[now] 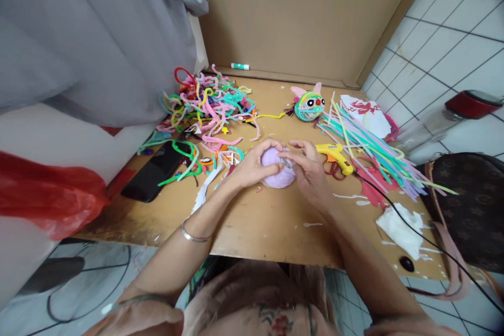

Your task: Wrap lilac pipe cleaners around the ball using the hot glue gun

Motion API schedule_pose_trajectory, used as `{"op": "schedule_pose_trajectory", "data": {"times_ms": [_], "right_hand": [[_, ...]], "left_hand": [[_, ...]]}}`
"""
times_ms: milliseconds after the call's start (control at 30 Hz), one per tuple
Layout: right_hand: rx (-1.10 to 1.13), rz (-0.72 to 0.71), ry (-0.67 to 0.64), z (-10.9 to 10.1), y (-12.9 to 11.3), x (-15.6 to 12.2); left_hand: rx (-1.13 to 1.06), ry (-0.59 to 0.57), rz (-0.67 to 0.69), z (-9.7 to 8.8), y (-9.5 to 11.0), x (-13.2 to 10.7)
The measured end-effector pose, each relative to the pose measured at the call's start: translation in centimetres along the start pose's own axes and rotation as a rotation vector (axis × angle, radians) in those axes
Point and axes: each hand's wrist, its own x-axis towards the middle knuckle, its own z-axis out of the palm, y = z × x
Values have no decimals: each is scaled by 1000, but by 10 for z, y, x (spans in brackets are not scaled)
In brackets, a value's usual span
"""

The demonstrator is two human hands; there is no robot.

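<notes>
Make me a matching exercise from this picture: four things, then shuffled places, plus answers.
1. lilac ball
2. yellow glue gun
3. black phone
4. white-and-green tube

A. near the left edge of the table
B. by the foot of the back panel
C. cupped by the left hand, touched by the right hand
D. right of the right hand

Pairs: 1-C; 2-D; 3-A; 4-B

The round ridged ball [277, 180] is pale lilac, the plastic glue gun [344, 163] yellow. White wall tiles [451, 52] carry a black grid.

Left hand [254, 165] and right hand [314, 174] face each other, both curled
</notes>
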Motion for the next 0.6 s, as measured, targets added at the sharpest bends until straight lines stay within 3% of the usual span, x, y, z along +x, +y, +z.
{"op": "schedule_pose_trajectory", "data": {"times_ms": [300,600], "right_hand": [[83,51,74,-10,-4,2],[-92,-42,23,-2,-4,0]], "left_hand": [[18,17,0,0,-1,0],[-5,-6,-20,0,5,-1]]}}
